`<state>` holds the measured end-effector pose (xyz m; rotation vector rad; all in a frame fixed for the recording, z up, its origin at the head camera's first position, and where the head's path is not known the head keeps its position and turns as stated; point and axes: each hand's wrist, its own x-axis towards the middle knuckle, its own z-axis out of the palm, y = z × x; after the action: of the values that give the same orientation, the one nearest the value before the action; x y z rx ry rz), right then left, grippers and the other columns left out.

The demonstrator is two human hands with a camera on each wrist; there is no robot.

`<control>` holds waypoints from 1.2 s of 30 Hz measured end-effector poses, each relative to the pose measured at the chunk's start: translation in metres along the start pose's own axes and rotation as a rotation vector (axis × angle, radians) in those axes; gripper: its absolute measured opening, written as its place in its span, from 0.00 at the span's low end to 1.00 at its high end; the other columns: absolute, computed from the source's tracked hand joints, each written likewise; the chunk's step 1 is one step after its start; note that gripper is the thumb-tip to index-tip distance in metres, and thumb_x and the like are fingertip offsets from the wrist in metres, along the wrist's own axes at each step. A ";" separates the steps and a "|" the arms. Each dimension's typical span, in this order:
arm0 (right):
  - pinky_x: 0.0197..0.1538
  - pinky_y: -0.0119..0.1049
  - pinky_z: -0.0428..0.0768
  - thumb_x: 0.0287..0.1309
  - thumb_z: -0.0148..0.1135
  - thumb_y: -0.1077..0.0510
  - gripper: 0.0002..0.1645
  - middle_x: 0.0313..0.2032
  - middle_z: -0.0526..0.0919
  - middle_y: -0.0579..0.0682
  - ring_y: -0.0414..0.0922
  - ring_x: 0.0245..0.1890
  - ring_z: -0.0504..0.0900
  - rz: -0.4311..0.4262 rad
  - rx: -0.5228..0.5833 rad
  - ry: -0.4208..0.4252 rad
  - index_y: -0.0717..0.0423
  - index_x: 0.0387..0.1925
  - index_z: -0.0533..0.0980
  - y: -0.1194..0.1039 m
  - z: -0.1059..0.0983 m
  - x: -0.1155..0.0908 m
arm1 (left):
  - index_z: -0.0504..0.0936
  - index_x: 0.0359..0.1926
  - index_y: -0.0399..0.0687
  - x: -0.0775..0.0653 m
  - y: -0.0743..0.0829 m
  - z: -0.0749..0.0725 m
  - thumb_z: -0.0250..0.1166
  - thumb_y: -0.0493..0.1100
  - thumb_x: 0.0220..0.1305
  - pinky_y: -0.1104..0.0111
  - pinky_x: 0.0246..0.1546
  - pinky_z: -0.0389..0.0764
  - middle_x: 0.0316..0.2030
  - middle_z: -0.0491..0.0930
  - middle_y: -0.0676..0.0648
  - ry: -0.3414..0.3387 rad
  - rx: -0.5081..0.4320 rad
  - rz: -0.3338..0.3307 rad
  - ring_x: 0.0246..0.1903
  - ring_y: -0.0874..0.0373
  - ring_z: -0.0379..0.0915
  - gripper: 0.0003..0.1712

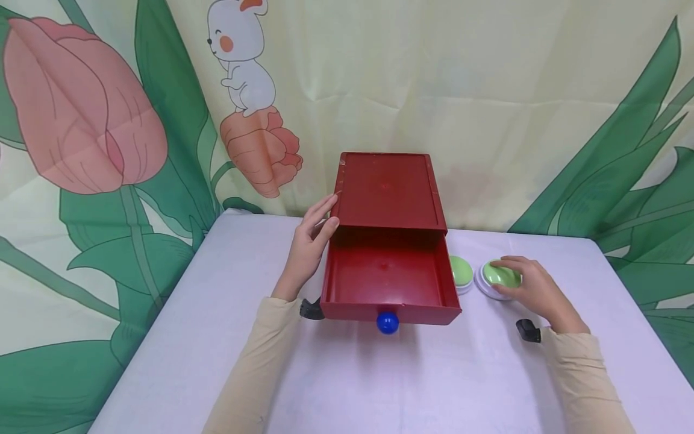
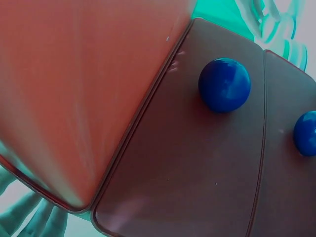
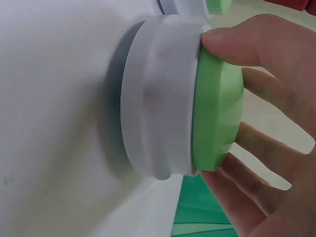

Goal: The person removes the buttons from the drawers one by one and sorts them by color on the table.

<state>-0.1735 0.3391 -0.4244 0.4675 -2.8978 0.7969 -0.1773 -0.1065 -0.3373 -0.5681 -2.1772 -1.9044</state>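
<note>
A red drawer box stands at the middle of the table with its top drawer pulled out. On the drawer front is a round blue knob; a second blue knob shows in the left wrist view. My left hand rests against the box's left side, fingers extended. To the right of the box, my right hand holds a round white button with a green domed top, thumb and fingers spread around its rim. Another green-topped white button sits beside it, partly hidden by the drawer.
The table is covered in pale cloth. Behind it hangs a curtain printed with plants and a rabbit, close behind the box. Black straps show at both wrists.
</note>
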 end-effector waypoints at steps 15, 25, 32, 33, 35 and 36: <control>0.60 0.69 0.66 0.49 0.73 0.64 0.28 0.54 0.78 0.71 0.69 0.59 0.69 0.031 0.025 -0.065 0.67 0.54 0.78 0.002 0.006 0.002 | 0.65 0.72 0.40 0.000 0.000 0.000 0.55 0.38 0.73 0.54 0.69 0.65 0.73 0.60 0.42 -0.003 -0.001 0.000 0.71 0.51 0.57 0.29; 0.62 0.70 0.63 0.55 0.71 0.61 0.29 0.59 0.71 0.74 0.71 0.62 0.65 0.066 0.029 -0.093 0.68 0.58 0.74 -0.004 0.004 0.001 | 0.65 0.72 0.40 0.000 0.002 -0.001 0.55 0.38 0.73 0.54 0.69 0.66 0.73 0.60 0.41 0.002 0.000 -0.004 0.71 0.51 0.57 0.28; 0.58 0.68 0.70 0.59 0.66 0.61 0.29 0.58 0.71 0.71 0.68 0.58 0.70 0.086 0.020 -0.015 0.69 0.60 0.71 -0.017 -0.004 -0.002 | 0.65 0.72 0.41 0.000 0.001 0.000 0.55 0.38 0.74 0.55 0.69 0.66 0.73 0.61 0.43 0.001 0.000 -0.007 0.71 0.52 0.57 0.28; 0.57 0.67 0.71 0.59 0.66 0.61 0.29 0.57 0.72 0.71 0.67 0.56 0.71 0.078 0.025 0.000 0.69 0.60 0.71 -0.018 -0.004 -0.003 | 0.65 0.72 0.41 0.000 0.001 0.000 0.55 0.39 0.74 0.55 0.69 0.66 0.73 0.61 0.43 0.001 -0.002 -0.006 0.71 0.52 0.57 0.28; 0.55 0.64 0.73 0.59 0.67 0.62 0.28 0.55 0.74 0.69 0.65 0.53 0.74 0.060 0.032 0.035 0.70 0.59 0.72 -0.022 -0.005 -0.004 | 0.65 0.72 0.41 0.000 0.000 0.000 0.55 0.39 0.74 0.54 0.69 0.66 0.73 0.61 0.43 0.002 -0.002 -0.005 0.71 0.52 0.57 0.28; 0.54 0.64 0.74 0.59 0.67 0.62 0.27 0.54 0.74 0.69 0.64 0.53 0.74 0.055 0.041 0.049 0.70 0.58 0.72 -0.024 -0.005 -0.005 | 0.65 0.72 0.41 0.000 0.000 0.000 0.55 0.39 0.74 0.54 0.69 0.66 0.73 0.61 0.43 0.001 -0.004 -0.004 0.71 0.52 0.57 0.29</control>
<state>-0.1609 0.3235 -0.4097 0.3683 -2.8658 0.8642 -0.1772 -0.1061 -0.3370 -0.5643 -2.1757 -1.9110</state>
